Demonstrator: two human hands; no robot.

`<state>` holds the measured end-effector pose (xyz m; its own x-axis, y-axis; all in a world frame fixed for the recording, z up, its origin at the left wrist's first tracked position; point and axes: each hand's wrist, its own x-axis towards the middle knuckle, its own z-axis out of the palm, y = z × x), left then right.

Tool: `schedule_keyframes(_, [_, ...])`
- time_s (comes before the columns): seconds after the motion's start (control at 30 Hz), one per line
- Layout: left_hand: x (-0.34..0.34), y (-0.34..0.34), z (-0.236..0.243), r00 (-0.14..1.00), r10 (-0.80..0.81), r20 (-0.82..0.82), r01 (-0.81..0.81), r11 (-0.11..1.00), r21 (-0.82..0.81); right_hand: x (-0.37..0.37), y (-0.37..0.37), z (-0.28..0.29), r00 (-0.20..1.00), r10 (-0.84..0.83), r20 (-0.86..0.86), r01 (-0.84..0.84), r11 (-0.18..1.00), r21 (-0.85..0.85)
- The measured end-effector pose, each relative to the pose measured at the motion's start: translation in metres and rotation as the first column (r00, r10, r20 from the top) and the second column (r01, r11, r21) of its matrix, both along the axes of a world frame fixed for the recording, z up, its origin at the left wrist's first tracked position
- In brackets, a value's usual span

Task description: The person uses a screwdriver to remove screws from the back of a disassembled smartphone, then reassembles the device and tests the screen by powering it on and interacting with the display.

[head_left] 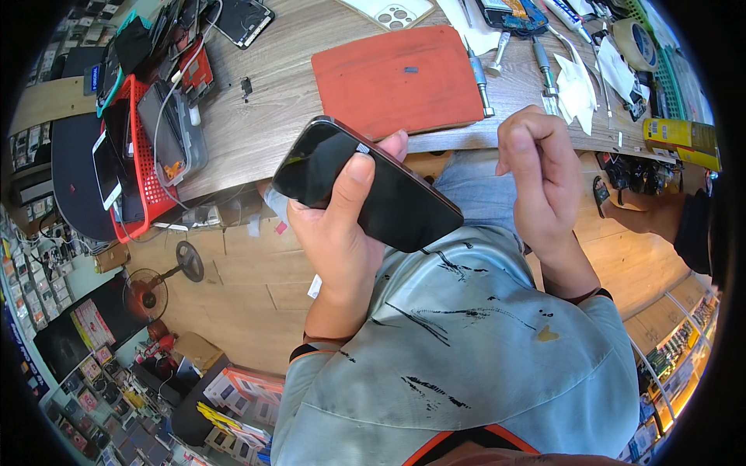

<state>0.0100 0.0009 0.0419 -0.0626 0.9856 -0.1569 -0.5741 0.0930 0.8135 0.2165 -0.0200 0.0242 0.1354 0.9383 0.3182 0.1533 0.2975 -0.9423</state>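
Note:
My left hand (pixel 334 241) is wrapped round a smartphone (pixel 408 203) with a dark, glossy screen facing up. The thumb presses on the glass near a small whitish mark, and fingertips show at the far edge. Held over my lap, the phone lies slantwise, just in front of the table edge. To its right, my right hand (pixel 540 175) is raised with its fingers curled in, apart from the phone; nothing shows in it. Beyond both hands an orange-red work mat (pixel 396 85) lies on the wooden table (pixel 256 116), with a small dark piece (pixel 410 70) on it.
Screwdrivers (pixel 480 84), white paper scraps (pixel 576 92), a tape roll (pixel 636 45) and a yellow can (pixel 682 142) are at the right. A red basket (pixel 140 155) with phones stands left. At the back lies a white phone (pixel 386 12). Another person's leg (pixel 645 220) shows at right.

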Motion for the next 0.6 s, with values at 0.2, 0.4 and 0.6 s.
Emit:
schedule_keyframes(0.2, [0.0, 0.001, 0.001, 0.997, 0.016, 0.081, -0.014, 1.0, -0.017, -0.008, -0.001, 0.009, 0.989, 0.146, -0.003, -0.145, 0.988, -0.055])
schedule_keyframes(0.4, [-0.002, 0.001, -0.001, 1.0, 0.0, -0.014, 0.0, 0.999, 0.036, -0.018, -0.021, 0.013, 0.943, 0.319, -0.098, -0.334, 0.903, -0.269])
schedule_keyframes(0.6, [0.001, 0.001, 0.004, 0.999, 0.036, 0.037, -0.037, 0.999, 0.029, -0.023, -0.02, 0.015, 0.956, 0.292, 0.015, -0.28, 0.929, -0.242])
